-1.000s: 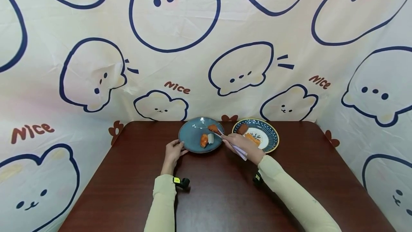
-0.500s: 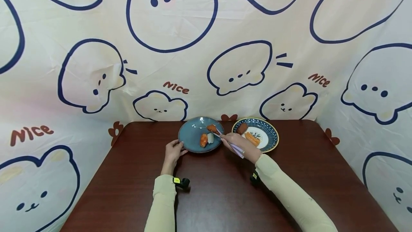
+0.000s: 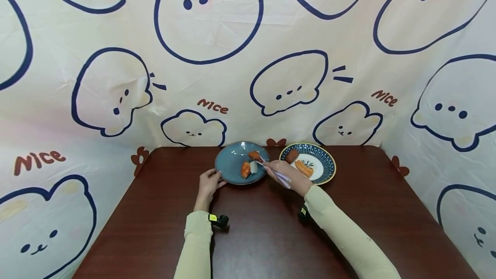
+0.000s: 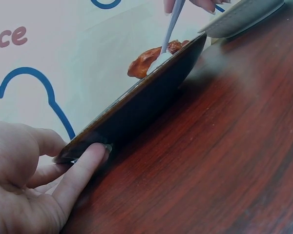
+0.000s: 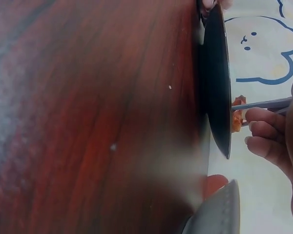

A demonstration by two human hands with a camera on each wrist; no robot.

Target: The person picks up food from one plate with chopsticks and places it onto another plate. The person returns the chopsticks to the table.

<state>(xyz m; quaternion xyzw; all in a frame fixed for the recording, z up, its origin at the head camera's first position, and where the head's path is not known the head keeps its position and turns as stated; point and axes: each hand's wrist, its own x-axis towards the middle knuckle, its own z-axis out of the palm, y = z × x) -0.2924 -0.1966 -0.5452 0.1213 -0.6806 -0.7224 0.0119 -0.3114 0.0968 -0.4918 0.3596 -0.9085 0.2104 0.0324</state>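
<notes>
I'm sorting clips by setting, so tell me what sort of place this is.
Probably a staged recording corner: a cartoon-printed sheet hangs behind and beside a brown table, and the person wears a left wrist camera and a right wrist camera.

left hand (image 3: 208, 182) pinching, left forearm (image 3: 193, 246) pointing forward; right hand (image 3: 289, 171) gripping, right forearm (image 3: 346, 231) slanting inward
</notes>
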